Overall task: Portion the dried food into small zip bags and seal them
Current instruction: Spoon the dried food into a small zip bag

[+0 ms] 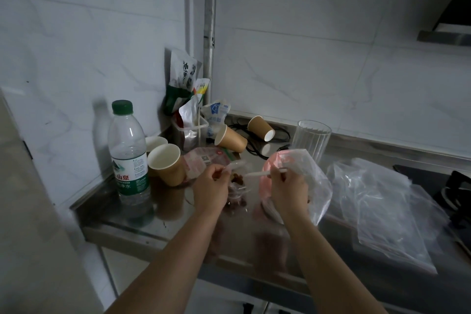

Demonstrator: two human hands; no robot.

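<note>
While held above the steel bench (158, 214), small clear zip bag (238, 181) of brown dried food between both hands. Left hand (210, 187) pinching one top corner. Right hand (289, 190) pinching the other.

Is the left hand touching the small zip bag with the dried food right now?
Touching. In the head view the left hand pinches the top edge of the small zip bag, fingers curled onto the plastic with no gap showing.
</note>
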